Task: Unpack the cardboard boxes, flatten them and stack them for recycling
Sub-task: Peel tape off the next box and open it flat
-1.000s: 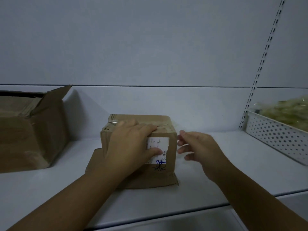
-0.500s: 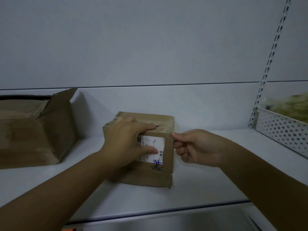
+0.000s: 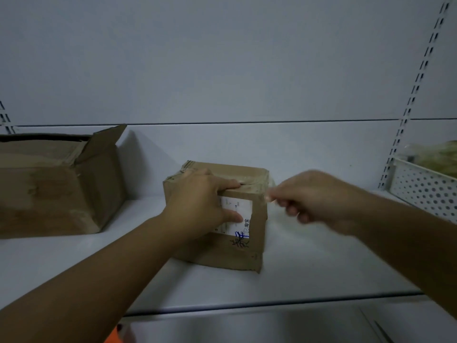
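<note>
A small brown cardboard box (image 3: 258, 219) with a white label stands on the white shelf (image 3: 309, 268), its top sealed with clear tape (image 3: 270, 182). My left hand (image 3: 197, 206) holds its top front edge, fingers laid over the top and thumb pressed on the label. My right hand (image 3: 314, 196) is blurred just right of the box's top right corner. Its thumb and forefinger pinch what looks like the loose end of the tape.
A larger brown box (image 3: 57, 194) with a raised flap sits at the left of the shelf. A white perforated basket (image 3: 425, 194) holding green packets stands at the right, beside a slotted upright rail (image 3: 415, 90). The shelf's front edge runs below my arms.
My right hand closed at the box's top right corner and has pulled away to the right. My left hand stayed on the box.
</note>
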